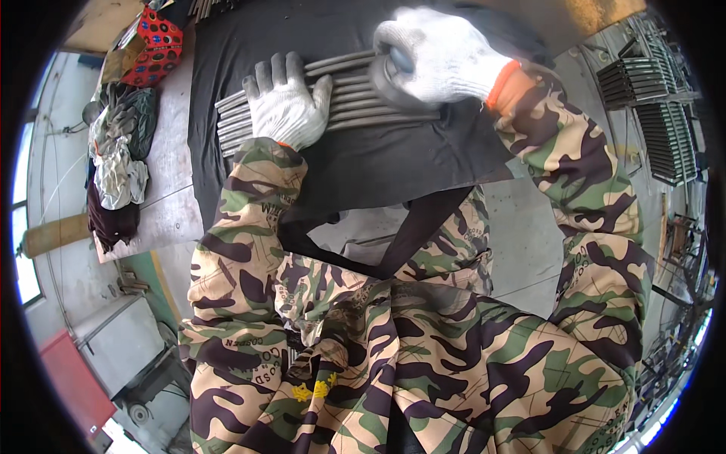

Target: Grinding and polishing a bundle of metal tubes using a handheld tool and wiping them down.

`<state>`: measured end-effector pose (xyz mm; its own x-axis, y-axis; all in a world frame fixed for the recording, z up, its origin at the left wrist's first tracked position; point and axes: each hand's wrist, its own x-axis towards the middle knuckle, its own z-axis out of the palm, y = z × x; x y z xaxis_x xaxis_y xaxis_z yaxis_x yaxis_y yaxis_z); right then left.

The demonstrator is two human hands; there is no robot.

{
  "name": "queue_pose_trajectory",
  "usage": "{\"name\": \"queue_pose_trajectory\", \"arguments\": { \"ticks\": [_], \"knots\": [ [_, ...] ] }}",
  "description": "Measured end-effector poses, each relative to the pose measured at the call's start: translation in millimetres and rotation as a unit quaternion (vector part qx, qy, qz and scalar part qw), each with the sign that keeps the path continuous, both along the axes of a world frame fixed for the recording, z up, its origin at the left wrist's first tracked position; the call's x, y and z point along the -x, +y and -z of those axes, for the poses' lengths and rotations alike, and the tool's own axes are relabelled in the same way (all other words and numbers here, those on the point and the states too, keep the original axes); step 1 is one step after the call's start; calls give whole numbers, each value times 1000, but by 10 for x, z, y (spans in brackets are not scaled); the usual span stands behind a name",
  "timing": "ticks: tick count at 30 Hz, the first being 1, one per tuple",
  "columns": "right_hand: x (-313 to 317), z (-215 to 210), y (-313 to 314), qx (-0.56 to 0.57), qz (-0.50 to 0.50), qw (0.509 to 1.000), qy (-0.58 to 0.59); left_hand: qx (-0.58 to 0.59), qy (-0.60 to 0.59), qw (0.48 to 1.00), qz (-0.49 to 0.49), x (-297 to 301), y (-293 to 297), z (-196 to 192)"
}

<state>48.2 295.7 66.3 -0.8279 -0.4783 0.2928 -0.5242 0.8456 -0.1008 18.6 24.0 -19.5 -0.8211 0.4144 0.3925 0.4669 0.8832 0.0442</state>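
Several grey metal rods (352, 107) lie side by side on a black cloth (363, 170) spread over the table. My left hand (283, 106), in a white knit glove with grey fingertips, lies flat across the rods near their left ends, fingers spread. Over the right part of the rods is my right hand (439, 57), gloved the same way. Its fingers curl round a smooth grey-blue thing (401, 60) whose kind I cannot make out. The fingers are slightly blurred and hide the rods beneath them.
Along the table's left side lie a red patterned bag (160, 45), grey gloves (121, 113) and a crumpled silvery wrapping (113, 178). Stacked metal frames (665, 136) stand at the far right. A white cart-like box (125, 344) is at the lower left.
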Motion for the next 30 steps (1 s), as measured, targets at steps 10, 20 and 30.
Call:
{"name": "queue_pose_trajectory", "arguments": {
  "ticks": [10,20,30],
  "knots": [
    [-14,-198,-111,-23,14,996,-83,-17,-4,999,39,-300,-148,-33],
    [-69,-91,7,-28,36,996,-78,5,-90,996,-15,-23,122,-48],
    [-31,-187,-346,-29,-1,994,-105,-63,-49,996,31,-306,-128,-53]
  ]
}}
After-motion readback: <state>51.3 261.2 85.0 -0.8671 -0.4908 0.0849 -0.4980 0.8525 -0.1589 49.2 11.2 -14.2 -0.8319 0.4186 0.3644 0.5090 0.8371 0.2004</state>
